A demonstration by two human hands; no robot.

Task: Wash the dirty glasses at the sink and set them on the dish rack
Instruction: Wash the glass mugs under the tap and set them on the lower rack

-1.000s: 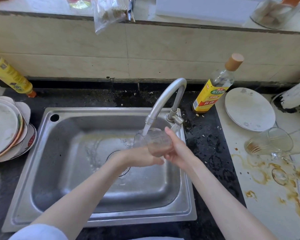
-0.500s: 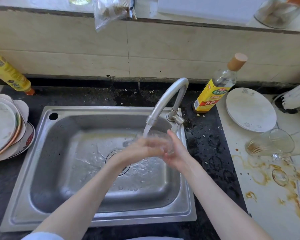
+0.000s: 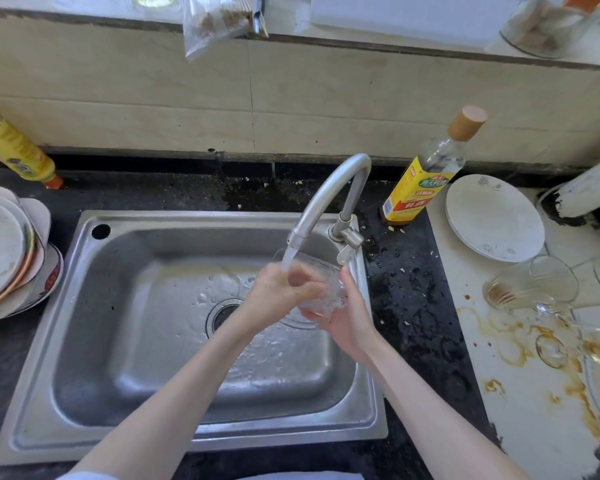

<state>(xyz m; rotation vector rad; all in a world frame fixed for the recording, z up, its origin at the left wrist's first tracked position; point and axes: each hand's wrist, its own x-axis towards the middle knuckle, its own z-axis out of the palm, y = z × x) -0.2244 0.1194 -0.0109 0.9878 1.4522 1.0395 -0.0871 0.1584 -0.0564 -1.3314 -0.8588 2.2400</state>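
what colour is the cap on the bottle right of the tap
Light tan, wood-like, on the yellow-labelled bottle; its cap shows clearly in the head view.

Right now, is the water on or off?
On. A stream runs from the tap onto the glass in both hands, and the sink is splashed.

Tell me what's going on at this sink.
A person is washing a clear glass under the running faucet. The right hand cradles it from below while the left hand rubs it. More dirty glasses lie on the stained counter to the right, unwashed.
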